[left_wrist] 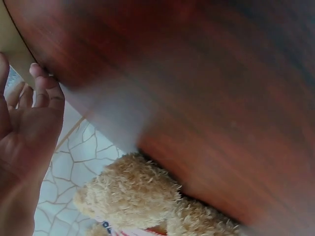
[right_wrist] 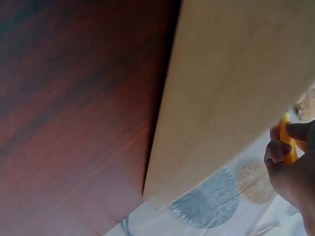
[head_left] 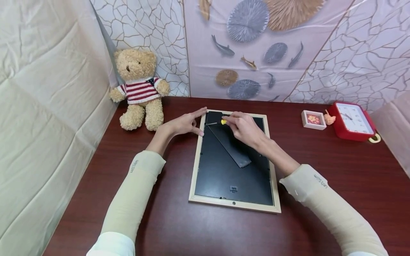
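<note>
A picture frame (head_left: 235,202) with a pale wood border and a black backing lies face down on the table. My right hand (head_left: 246,129) grips a screwdriver by its yellow handle (right_wrist: 289,140) over the upper part of the backing. The thin metal shaft of the screwdriver (head_left: 213,123) points left, its tip near the frame's upper left edge. Slanting across the backing is a black stand leg (head_left: 230,145). At the upper left corner, my left hand (head_left: 183,124) touches the wood border with its fingers extended and thumb apart.
A teddy bear (head_left: 141,89) in a striped shirt sits at the back left of the dark table (head_left: 173,220). Toward the back right stand a small white box (head_left: 313,120), a small orange object (head_left: 329,117) and a red clock (head_left: 353,121). Patterned cloth hangs behind.
</note>
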{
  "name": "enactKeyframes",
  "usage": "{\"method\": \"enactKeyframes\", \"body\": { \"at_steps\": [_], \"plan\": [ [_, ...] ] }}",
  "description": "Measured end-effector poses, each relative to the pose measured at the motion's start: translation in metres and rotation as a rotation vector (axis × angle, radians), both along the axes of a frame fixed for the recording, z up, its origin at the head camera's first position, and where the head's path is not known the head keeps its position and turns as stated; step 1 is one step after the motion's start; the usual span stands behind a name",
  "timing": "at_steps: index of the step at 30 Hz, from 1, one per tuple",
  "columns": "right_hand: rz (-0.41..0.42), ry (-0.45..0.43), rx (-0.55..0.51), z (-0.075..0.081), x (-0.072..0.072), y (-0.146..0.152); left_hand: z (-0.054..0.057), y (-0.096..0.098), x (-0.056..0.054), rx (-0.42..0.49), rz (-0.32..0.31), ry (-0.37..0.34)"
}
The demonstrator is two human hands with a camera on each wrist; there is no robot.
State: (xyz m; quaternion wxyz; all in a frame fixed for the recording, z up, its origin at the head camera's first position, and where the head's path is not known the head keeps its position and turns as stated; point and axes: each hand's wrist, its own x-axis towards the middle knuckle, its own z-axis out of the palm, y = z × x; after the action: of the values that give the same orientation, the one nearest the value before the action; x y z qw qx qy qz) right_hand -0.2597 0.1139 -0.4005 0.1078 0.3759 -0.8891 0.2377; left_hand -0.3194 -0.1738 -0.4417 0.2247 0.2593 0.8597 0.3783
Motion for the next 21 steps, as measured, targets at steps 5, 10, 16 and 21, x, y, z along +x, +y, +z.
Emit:
{"method": "enactKeyframes", "body": {
  "at_steps": [5,10,16,21],
  "plan": [
    [-0.011,0.058,0.0,-0.003,0.006,-0.003,0.009,0.005,0.004,-0.127,-0.005,0.042],
    [-0.06,0.046,-0.013,-0.007,0.01,-0.005,0.012,0.009,0.007,-0.24,-0.059,0.123],
    [-0.035,0.105,0.022,-0.006,0.013,-0.009,0.017,0.006,0.011,-0.216,-0.081,0.083],
    [-0.04,0.117,-0.004,-0.003,0.011,-0.012,0.017,0.005,0.013,-0.19,-0.098,0.064]
  ]
}}
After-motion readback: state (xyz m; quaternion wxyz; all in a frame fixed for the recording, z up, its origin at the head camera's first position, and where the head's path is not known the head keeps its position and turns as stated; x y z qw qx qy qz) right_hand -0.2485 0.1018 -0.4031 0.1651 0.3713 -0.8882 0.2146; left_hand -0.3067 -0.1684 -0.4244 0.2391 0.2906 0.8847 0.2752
